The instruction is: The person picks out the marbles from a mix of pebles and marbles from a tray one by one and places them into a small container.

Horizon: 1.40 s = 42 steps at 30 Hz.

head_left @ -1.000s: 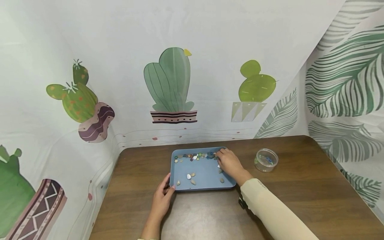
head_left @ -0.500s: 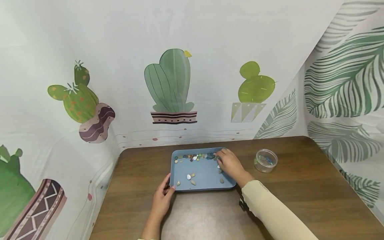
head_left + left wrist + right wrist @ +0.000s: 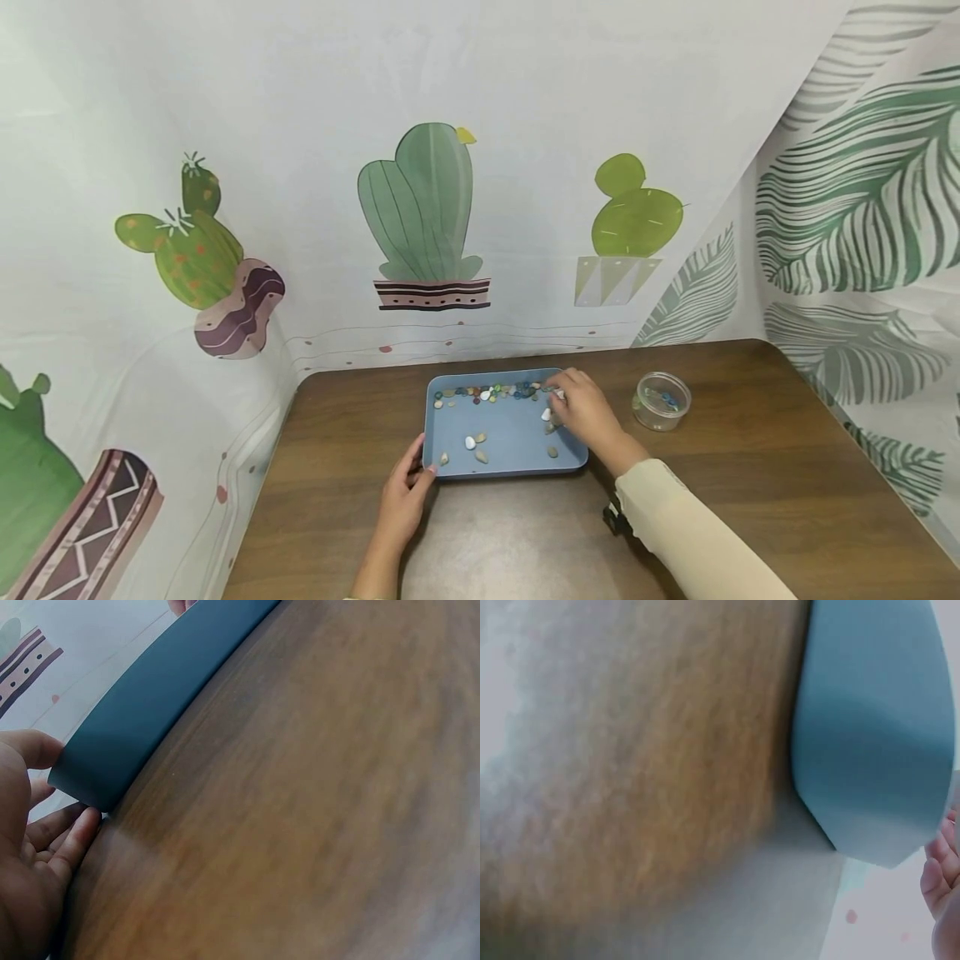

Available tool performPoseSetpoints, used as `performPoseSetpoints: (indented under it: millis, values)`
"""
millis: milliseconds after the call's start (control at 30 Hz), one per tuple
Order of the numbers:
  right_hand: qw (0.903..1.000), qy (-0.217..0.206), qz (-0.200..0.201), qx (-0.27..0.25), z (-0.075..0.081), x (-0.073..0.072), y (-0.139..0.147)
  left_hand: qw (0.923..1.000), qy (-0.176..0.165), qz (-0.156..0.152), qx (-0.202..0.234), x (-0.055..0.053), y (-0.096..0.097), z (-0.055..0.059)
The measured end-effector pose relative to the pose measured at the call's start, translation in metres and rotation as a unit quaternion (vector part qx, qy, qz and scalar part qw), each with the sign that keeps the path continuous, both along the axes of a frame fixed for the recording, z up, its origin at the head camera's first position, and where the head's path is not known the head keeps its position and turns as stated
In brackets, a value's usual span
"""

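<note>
Blue tray (image 3: 513, 437): lying flat in the lower middle of the head view, its outer wall slanting across the upper left of the left wrist view and filling the upper right of the right wrist view.
Row of small stones (image 3: 485, 396): running along the tray's upper edge, mixing green, blue, white, amber and dark red.
White pebble (image 3: 470, 442): sitting in the tray's lower left part, with tan pebbles (image 3: 482, 456) lying near it.
White stone (image 3: 546, 414): resting toward the tray's right side, just below the fingertips there.
Brown pebble (image 3: 552, 452): lying in the tray's lower right corner.
Left hand (image 3: 405, 496): gripping the tray's lower left corner, the thumb pressing at the rim and other fingers reaching under the edge.
Right hand (image 3: 588, 408): reaching over the tray's upper right corner with bent fingers; a pale spot is showing by the fingertips, but whether they are pinching a stone I cannot tell.
Cream sleeve (image 3: 697, 533): covering the right forearm toward the bottom of the frame.
Clear round tub (image 3: 662, 421): standing right of the tray, apart from it, holding some blue and green pieces.
Wooden table (image 3: 750, 450): stretching beneath everything.
White backdrop (image 3: 525, 83): hanging behind, showing printed cacti (image 3: 435, 208) and, at right, striped leaves (image 3: 862, 183).
</note>
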State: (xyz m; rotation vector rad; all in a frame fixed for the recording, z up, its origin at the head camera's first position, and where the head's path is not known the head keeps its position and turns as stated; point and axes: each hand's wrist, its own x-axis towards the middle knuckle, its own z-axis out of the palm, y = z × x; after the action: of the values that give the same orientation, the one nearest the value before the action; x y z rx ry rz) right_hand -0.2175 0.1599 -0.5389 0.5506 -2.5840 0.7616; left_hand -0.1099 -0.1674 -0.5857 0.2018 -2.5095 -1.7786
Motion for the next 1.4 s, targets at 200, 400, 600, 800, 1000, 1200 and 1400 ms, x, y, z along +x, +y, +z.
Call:
performPoseSetpoints:
  millis: [200,400,600,800,1000,1200,1400]
  values:
    - [0.9995,0.017,-0.018,-0.022,0.006,0.007,0.009,1.0,-0.004,0.003,0.004,0.0,0.0,0.0]
    - [0.9984,0.024,-0.038,-0.033,0.007,0.012,0.019,0.9999,-0.008,0.0,-0.01,-0.001,-0.001,-0.001]
    - [0.9963,0.05,-0.05,-0.048,0.005,0.018,0.029,0.9999,-0.008,0.0,-0.012,-0.002,-0.002,-0.003]
    - [0.9928,0.085,-0.059,-0.061,0.003,0.022,0.043,1.0,-0.007,-0.001,-0.004,-0.001,-0.001,-0.002]
    - [0.9902,0.095,-0.071,-0.074,0.004,0.027,0.056,0.9999,-0.01,0.001,0.002,-0.001,-0.001,-0.002]
    - [0.9871,0.095,-0.104,-0.075,0.007,0.036,0.069,0.9999,-0.015,0.002,-0.005,-0.001,-0.001,-0.001]
    - [0.9828,0.109,-0.134,-0.064,0.008,0.042,0.084,0.9998,-0.014,-0.001,-0.013,-0.001,-0.002,-0.002]
